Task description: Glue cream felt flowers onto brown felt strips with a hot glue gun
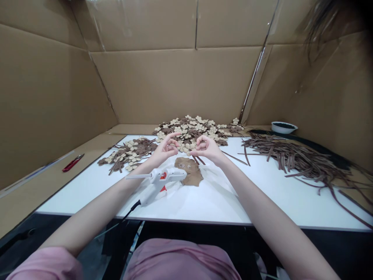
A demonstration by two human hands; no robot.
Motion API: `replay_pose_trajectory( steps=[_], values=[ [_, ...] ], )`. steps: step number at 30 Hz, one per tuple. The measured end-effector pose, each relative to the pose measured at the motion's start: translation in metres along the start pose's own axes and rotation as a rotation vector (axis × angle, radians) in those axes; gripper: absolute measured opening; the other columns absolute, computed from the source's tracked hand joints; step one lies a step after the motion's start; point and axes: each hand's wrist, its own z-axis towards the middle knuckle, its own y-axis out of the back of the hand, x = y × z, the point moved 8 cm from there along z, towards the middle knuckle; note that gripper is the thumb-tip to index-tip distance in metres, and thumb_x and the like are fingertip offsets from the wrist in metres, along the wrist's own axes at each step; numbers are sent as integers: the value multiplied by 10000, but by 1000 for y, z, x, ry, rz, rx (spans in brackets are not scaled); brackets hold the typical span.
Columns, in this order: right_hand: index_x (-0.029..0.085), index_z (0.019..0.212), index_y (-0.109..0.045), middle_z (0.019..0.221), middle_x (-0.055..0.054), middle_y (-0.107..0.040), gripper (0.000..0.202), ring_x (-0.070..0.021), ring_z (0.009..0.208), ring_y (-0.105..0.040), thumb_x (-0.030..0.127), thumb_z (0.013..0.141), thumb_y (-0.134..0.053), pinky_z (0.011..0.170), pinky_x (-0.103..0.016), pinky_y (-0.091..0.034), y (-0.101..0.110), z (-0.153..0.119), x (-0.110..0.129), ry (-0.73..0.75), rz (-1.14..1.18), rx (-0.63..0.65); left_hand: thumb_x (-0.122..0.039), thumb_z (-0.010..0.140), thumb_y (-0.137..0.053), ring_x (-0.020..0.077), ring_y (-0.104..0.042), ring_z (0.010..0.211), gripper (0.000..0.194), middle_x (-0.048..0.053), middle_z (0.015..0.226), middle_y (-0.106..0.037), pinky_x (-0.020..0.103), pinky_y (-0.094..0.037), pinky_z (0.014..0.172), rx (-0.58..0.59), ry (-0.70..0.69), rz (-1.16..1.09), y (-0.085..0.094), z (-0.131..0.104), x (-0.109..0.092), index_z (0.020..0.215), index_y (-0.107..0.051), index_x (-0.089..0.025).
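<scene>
Both hands are up just inside the tabletop's [78, 190] far edge, approx. mid-width, fingers curled toward each other; the step in hand looks like fine fingertip work on small cream petal pieces [183, 147], which show btwn the left hand [168, 148] and the right hand [207, 148]; the left's fingers are bent, grip unclear; the right's thumb and index are bent close by a cream piece, but can't tell if it's pinched (the flower pile [201, 126] right behind muddles things); any move from this pose calls for a light touch, w/ both wrists steady, I'd say.

Nearer the near edge, left of ctr, is a white glue gun [150, 192], nozzle over a brown scrap [192, 177]; neither hand is on it; a smaller flower heap [131, 153] lies toward the far left corner; brown strips [287, 153] spread along the right side, w/ a white bowl [284, 129] beyond the far edge.
</scene>
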Motion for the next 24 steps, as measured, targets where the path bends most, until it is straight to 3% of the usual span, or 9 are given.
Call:
replay_pose_trajectory(
  steps=[15,24],
  values=[
    [215,814,-454,614,36,-627,538,-174,599,-653,355,520,-883,532,-243,-445,-2,-1,0,4,6,16,-175,787,-668,113,-519,809,666,35,1026,-510,249,-433,783,26,-3,23,-2,-2,1,1394,-420,-293],
    [217,817,-458,621,22,-646,556,-191,621,-669,397,504,-882,537,-251,-457,-1,0,-2,-2,-12,16,-167,771,-616,129,-451,780,647,19,926,-504,230,-373,711,35,-45,47,-3,0,-3,1389,-453,-272]
  ],
)
